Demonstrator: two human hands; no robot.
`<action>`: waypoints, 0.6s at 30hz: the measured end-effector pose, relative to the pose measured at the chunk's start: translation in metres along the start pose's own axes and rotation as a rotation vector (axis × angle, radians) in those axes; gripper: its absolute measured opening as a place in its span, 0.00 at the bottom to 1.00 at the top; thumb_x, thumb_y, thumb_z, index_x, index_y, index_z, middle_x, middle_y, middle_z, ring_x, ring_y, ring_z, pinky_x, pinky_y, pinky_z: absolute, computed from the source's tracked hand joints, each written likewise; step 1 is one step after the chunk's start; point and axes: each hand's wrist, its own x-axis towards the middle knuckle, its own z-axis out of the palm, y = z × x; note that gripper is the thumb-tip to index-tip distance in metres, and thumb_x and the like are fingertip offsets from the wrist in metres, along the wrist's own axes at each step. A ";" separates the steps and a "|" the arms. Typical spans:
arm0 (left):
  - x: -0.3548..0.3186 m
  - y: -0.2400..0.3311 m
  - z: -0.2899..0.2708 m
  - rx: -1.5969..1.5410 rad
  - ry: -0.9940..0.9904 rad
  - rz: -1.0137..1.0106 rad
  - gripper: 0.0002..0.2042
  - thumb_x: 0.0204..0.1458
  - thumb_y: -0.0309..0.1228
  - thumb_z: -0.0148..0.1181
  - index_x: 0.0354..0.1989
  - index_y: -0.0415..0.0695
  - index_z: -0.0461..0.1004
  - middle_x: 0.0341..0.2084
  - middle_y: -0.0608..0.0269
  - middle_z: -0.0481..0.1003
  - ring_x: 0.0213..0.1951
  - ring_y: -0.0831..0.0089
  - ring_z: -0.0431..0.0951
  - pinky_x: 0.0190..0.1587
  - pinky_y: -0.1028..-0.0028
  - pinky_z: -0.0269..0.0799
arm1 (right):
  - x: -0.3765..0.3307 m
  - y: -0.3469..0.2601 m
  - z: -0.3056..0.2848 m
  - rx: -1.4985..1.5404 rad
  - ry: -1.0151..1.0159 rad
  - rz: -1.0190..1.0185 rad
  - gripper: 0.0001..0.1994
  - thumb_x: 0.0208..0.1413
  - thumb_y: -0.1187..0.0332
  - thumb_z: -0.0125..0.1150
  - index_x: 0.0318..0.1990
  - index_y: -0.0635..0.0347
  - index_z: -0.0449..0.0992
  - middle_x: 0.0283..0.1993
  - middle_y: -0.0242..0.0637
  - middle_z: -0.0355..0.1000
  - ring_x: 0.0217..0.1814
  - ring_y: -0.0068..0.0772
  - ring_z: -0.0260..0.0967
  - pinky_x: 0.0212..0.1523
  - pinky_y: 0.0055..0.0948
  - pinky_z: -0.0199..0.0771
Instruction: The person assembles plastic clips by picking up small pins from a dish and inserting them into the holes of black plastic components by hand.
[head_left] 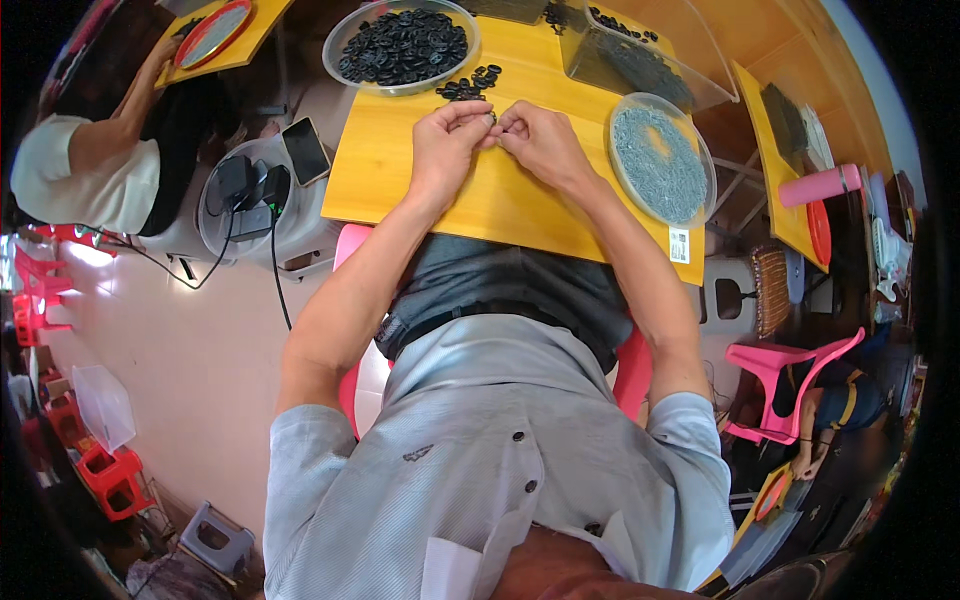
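My left hand (448, 145) and my right hand (545, 142) meet over the yellow table (385, 165), thumbs and fingers of both pinched together. A tiny dark bit shows at the left fingertips; what it is, I cannot make out. Whatever the right fingers hold is hidden. Just beyond the left hand lies a loose group of small black oval parts (484, 77). Behind them a clear round bowl (330, 58) is heaped with more such black parts. To the right, a round clear tray (711, 190) carries many tiny grey metal pieces (655, 170).
A clear plastic box (690, 65) with black parts stands at the back right. Left of the table, a tub (212, 235) holds black chargers and cables, with a phone (305, 150) beside it. Other people sit at tables left and lower right. A pink chair (775, 375) stands at right.
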 end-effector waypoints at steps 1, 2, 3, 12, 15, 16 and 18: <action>-0.003 -0.002 0.003 0.000 -0.027 -0.012 0.09 0.60 0.20 0.59 0.48 0.31 0.75 0.38 0.54 0.80 0.39 0.69 0.83 0.42 0.76 0.80 | -0.005 0.000 -0.003 0.107 -0.001 0.061 0.09 0.53 0.71 0.61 0.38 0.68 0.79 0.34 0.46 0.79 0.36 0.42 0.78 0.40 0.36 0.76; -0.005 -0.003 0.006 0.000 -0.054 -0.023 0.09 0.60 0.20 0.58 0.48 0.31 0.75 0.38 0.54 0.80 0.39 0.69 0.83 0.42 0.76 0.80 | -0.010 0.004 -0.003 0.112 0.009 0.070 0.09 0.53 0.71 0.61 0.38 0.68 0.79 0.34 0.46 0.79 0.36 0.42 0.78 0.40 0.36 0.76; -0.007 -0.005 0.009 0.006 -0.064 -0.030 0.09 0.60 0.20 0.58 0.48 0.31 0.75 0.38 0.54 0.80 0.39 0.69 0.83 0.42 0.76 0.80 | -0.014 0.008 -0.003 0.179 0.020 0.064 0.09 0.53 0.72 0.61 0.39 0.68 0.79 0.33 0.45 0.79 0.34 0.38 0.78 0.39 0.34 0.76; -0.011 -0.008 0.014 -0.048 -0.050 -0.086 0.10 0.59 0.19 0.59 0.47 0.29 0.75 0.36 0.53 0.80 0.37 0.71 0.83 0.41 0.78 0.79 | -0.027 0.030 -0.001 0.380 0.125 0.003 0.11 0.53 0.74 0.62 0.44 0.69 0.80 0.36 0.41 0.80 0.35 0.27 0.77 0.40 0.28 0.77; -0.010 -0.009 0.012 -0.020 -0.047 -0.109 0.10 0.58 0.19 0.60 0.47 0.29 0.75 0.36 0.54 0.80 0.37 0.71 0.83 0.41 0.78 0.79 | -0.025 0.033 -0.003 0.478 0.132 0.036 0.11 0.55 0.75 0.61 0.45 0.69 0.80 0.36 0.38 0.80 0.36 0.23 0.76 0.40 0.26 0.77; -0.011 -0.008 0.012 -0.005 -0.044 -0.114 0.10 0.58 0.19 0.60 0.47 0.29 0.75 0.36 0.54 0.80 0.37 0.71 0.83 0.41 0.78 0.79 | -0.025 0.032 -0.005 0.514 0.103 0.027 0.11 0.56 0.75 0.61 0.45 0.69 0.80 0.36 0.36 0.80 0.36 0.21 0.76 0.40 0.24 0.77; -0.011 -0.008 0.012 0.010 -0.043 -0.120 0.10 0.58 0.19 0.60 0.47 0.29 0.75 0.36 0.54 0.80 0.37 0.72 0.83 0.41 0.78 0.79 | -0.027 0.029 -0.007 0.555 0.106 0.030 0.10 0.56 0.75 0.60 0.45 0.69 0.80 0.36 0.36 0.80 0.36 0.22 0.76 0.40 0.24 0.77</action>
